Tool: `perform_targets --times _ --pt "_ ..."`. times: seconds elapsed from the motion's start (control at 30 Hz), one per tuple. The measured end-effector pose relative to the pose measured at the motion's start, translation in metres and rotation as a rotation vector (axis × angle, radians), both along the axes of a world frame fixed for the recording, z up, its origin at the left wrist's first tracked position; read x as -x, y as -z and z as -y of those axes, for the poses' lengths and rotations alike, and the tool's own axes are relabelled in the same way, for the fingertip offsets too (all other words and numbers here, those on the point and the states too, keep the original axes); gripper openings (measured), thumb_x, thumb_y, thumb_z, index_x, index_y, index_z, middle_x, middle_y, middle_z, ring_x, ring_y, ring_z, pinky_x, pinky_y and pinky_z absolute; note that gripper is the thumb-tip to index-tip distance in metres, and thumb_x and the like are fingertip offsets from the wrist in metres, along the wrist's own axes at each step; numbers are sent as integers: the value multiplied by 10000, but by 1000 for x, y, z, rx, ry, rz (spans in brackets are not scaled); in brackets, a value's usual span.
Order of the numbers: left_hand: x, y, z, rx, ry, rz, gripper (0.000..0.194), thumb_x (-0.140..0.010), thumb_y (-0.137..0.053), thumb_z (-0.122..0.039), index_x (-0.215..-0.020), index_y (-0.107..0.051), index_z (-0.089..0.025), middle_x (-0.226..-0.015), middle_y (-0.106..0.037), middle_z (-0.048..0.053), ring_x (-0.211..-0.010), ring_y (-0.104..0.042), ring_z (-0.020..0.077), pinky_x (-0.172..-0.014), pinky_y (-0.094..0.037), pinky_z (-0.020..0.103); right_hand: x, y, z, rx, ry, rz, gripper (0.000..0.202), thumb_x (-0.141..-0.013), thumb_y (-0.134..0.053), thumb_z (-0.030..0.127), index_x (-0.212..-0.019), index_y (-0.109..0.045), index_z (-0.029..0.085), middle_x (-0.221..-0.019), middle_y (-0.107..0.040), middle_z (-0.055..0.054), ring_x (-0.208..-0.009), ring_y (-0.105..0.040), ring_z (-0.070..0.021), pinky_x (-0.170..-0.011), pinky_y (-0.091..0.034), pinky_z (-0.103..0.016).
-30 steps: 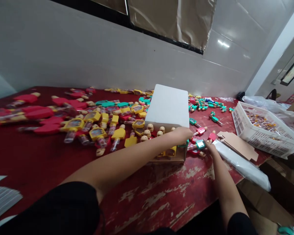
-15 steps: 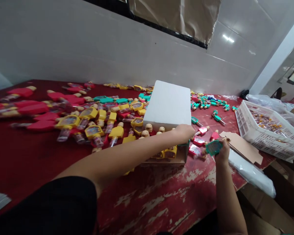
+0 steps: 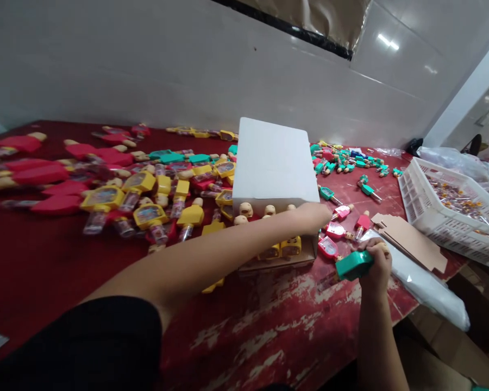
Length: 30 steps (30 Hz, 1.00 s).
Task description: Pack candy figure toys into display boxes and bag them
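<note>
Box (image 3: 277, 264) stood on the red worktop (image 3: 236, 331), white lid (image 3: 275, 160) up at the back, so nothing was closed off. Looked part-full at most: yellow toys (image 3: 290, 247) sat along the front, w/ round beige heads (image 3: 245, 209) showing behind. A bit of bare cardboard was visible at the front R corner; the L forearm hid much of the middle, so no exact count poss.

L hand (image 3: 314, 218) was at the box's R side, reaching over the contents. Fingers were out of sight, so can't tell if it gripped anything or just rested there. R hand (image 3: 376, 270) was closed round one end of a green toy (image 3: 353, 265), held just off the box's front R corner, outside it, clear tube pointing back twd the box.

Plenty lay loose outside the box: yellow toys in a heap to the L, red toys (image 3: 41, 172) further L, a few pink-red toys (image 3: 328, 247) btw box and R hand, plus small green toys (image 3: 338, 165) spread behind, on the R. So more looked out than in, approx.

Nr the R edge: flat cardboard pcs (image 3: 415, 241), a plastic-wrapped bundle (image 3: 432, 296) beside them, and a white crate (image 3: 406, 187) w/ small wrapped items (image 3: 458, 201) inside.
</note>
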State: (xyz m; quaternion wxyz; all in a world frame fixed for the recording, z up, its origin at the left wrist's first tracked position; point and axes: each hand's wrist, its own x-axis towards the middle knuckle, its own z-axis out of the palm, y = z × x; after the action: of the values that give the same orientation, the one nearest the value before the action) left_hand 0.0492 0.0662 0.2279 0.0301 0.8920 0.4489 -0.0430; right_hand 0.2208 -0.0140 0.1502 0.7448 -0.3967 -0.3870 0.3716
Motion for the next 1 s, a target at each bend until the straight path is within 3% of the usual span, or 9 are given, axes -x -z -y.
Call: perform_targets --times 0.2,0.37,0.43,0.53,0.6,0.7,0.77,0.9,1.0 --pt "7 5 -21 -5 -2 -72 172 -660 -688 -215 -803 -684 -121 -791 -674 128 -711 -633 260 -570 -462 296 8 2 -2 -95 128 159 167 -719 -588 285 -618 -520 170 -551 -545 40 -451 -538 -121 -447 -449 -247" --pt "4 17 -10 -26 -37 -82 208 -703 -688 -202 -899 -673 -135 -917 -677 118 -845 -641 262 -687 -504 300 22 11 -16 -196 130 251 129 -764 -520 275 -669 -502 189 -538 -569 40 -456 -575 -146 -456 -462 -264" --pt "5 17 -3 -84 -73 -63 295 -738 -667 -191 -1025 -640 -129 -1067 -644 142 -986 -611 276 -822 -500 331 35 21 -25 -233 122 304 131 -763 -515 292 -676 -498 195 -544 -573 34 -471 -585 -155 -472 -461 -274" --pt "10 16 2 -209 -145 1 569 -815 -602 -210 -1347 -409 -147 -1461 -318 185 -1352 -292 347 -1104 -280 492 55 39 -43 -288 85 406 166 -738 -517 349 -661 -481 207 -552 -569 21 -494 -583 -164 -505 -467 -298" --pt "15 17 -1 -214 -221 27 638 -863 -549 -287 -1427 -279 -158 -1540 -95 171 -1407 -43 407 -1119 -110 627 65 48 -55 -306 56 479 192 -734 -501 374 -636 -455 214 -546 -545 20 -500 -563 -157 -518 -466 -299" --pt "21 20 -13 -99 -277 34 602 -900 -471 -375 -1431 -286 -162 -1538 -118 158 -1393 -51 447 -1073 -104 704 72 48 -71 -282 54 591 186 -747 -482 324 -613 -406 221 -524 -454 44 -469 -469 -121 -486 -412 -259" --pt "26 20 -20 -33 -258 56 564 -934 -371 -411 -1438 -269 -180 -1533 -164 136 -1406 -114 385 -1099 -128 655 76 43 -77 -248 87 661 154 -761 -461 271 -628 -399 223 -528 -400 55 -465 -404 -111 -483 -381 -249" --pt "31 18 -22 30 -252 131 563 -955 -75 -473 -1440 -254 -252 -1527 -212 94 -1420 -152 276 -1129 -145 566 90 41 -80 -223 135 816 81 -748 -514 286 -738 -481 213 -720 -524 -24 -720 -516 -190 -721 -455 -349" --pt "31 18 -16 20 -234 151 600 -936 -87 -544 -1433 -278 -266 -1540 -164 85 -1430 -73 289 -1137 -78 562 93 52 -83 -252 135 1021 304 -730 -557 347 -975 -522 170 -1068 -550 -149 -1086 -467 -301 -957 -362 -489"
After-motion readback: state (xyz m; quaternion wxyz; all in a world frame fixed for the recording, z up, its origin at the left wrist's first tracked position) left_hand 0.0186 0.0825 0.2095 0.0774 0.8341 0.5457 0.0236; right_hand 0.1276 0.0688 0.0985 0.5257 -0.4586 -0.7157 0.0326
